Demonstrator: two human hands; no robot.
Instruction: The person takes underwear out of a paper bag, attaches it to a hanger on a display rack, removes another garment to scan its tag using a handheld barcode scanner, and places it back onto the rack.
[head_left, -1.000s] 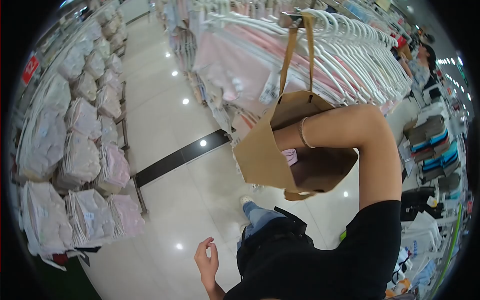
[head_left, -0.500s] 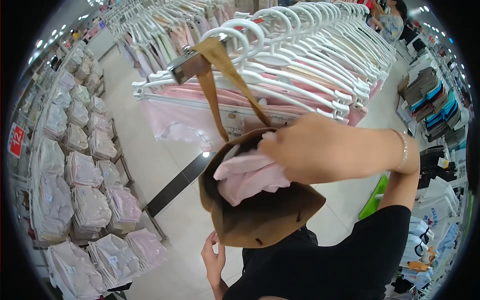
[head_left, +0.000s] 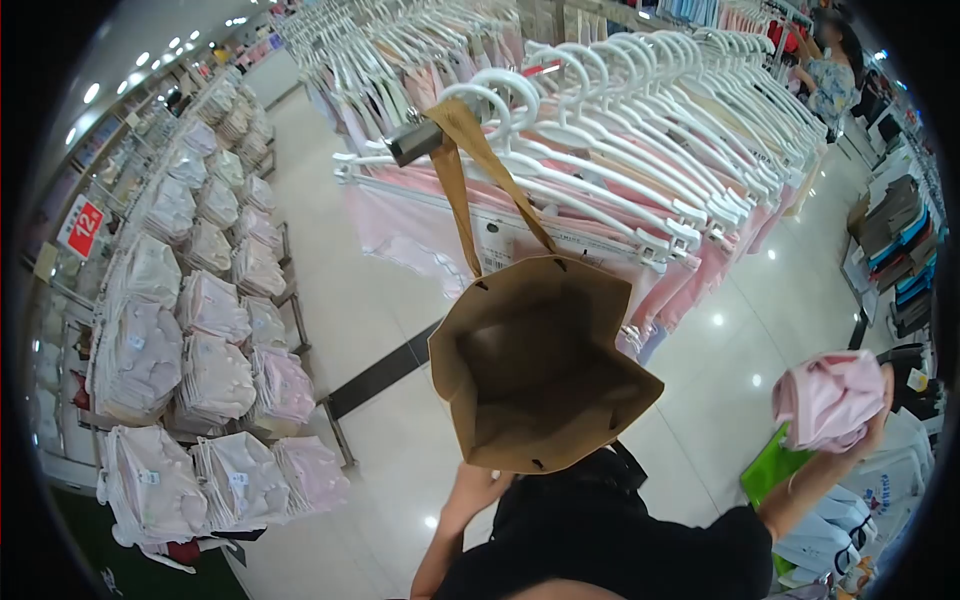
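Note:
A brown paper bag (head_left: 545, 410) hangs by its tan ribbon handle (head_left: 462, 190) from the end of a metal rail (head_left: 415, 140). Its mouth gapes toward me, and I see only its dark inside. Out to the right, my right hand (head_left: 880, 412) is closed around a bunched pink garment (head_left: 828, 402), away from the bag. My left hand (head_left: 484, 490) is at the bag's near lower edge, close against my black clothing. The bag covers part of its fingers, so its grip is unclear.
White hangers (head_left: 620, 140) with pink clothes crowd the rail behind the bag. Folded garments (head_left: 215, 375) fill a rack on the left, beside a red price sign (head_left: 82, 228). A person (head_left: 832, 80) stands at the far right. A green item (head_left: 775, 470) lies below my right hand.
My right hand has drawn the pink garment out of the bag and carried it far right. My left hand has moved up and right to the bag's lower edge. The view has shifted.

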